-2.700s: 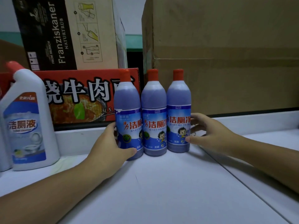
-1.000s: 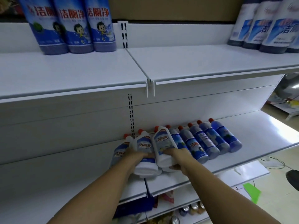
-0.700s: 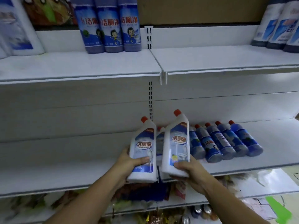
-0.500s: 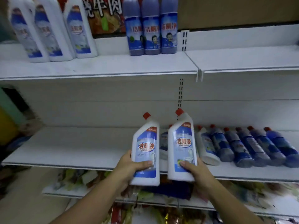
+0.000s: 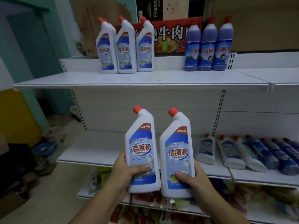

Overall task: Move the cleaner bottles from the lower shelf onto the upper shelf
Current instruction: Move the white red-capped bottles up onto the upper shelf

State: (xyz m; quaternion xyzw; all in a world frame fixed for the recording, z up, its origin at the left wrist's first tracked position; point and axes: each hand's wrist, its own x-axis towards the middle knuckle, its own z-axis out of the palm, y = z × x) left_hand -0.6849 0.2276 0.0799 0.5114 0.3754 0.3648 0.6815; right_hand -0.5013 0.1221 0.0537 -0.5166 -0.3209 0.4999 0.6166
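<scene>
My left hand (image 5: 127,172) grips a white toilet cleaner bottle (image 5: 141,143) with a red cap, held upright in front of the lower shelf (image 5: 90,152). Beside it, my right hand (image 5: 192,178) grips a second white bottle (image 5: 177,147) of the same kind. Both bottles hang in the air below the upper shelf (image 5: 129,80). On the upper shelf stand three white bottles (image 5: 125,49) and three blue bottles (image 5: 208,49). Several white bottles (image 5: 226,152) and blue bottles (image 5: 271,154) lie on their sides at the right of the lower shelf.
Behind the upper shelf stand a red noodle carton (image 5: 169,39) and brown cardboard boxes (image 5: 258,26). A bare stretch of upper shelf lies in front of the standing bottles. Below the lower shelf are packed goods (image 5: 153,206). Floor clutter (image 5: 43,151) sits at the left.
Both hands took one white bottle each from the lower shelf and lifted them. My view swung left and up, and the bottles now sit further left, under the white bottles above.
</scene>
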